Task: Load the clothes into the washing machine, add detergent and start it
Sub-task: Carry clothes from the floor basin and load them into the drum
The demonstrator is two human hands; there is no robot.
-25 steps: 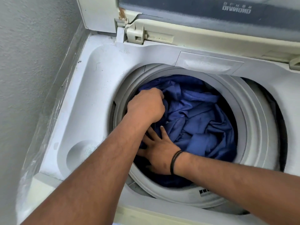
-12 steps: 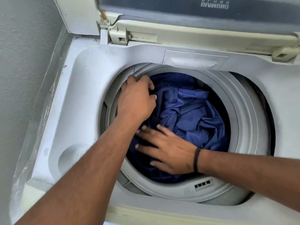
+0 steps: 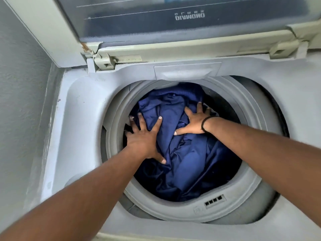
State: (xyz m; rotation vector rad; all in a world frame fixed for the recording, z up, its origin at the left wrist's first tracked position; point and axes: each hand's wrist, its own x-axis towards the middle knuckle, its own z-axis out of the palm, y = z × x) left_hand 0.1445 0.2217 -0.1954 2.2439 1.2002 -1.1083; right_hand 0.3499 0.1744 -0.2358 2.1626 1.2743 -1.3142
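A top-loading washing machine stands open below me, its grey drum ring filled with crumpled dark blue clothes. My left hand lies flat on the left side of the pile, fingers spread. My right hand, with a black band at the wrist, presses flat on the upper right of the pile, fingers apart. Neither hand grips the fabric. No detergent is in view.
The raised lid with its glass panel stands upright behind the drum. A grey wall runs close along the left side. A closed rectangular flap sits at the rear rim.
Both hands have opened and spread flat on the clothes; the right hand moved from the near left to the upper right of the pile. The camera has drawn closer and tilted up.
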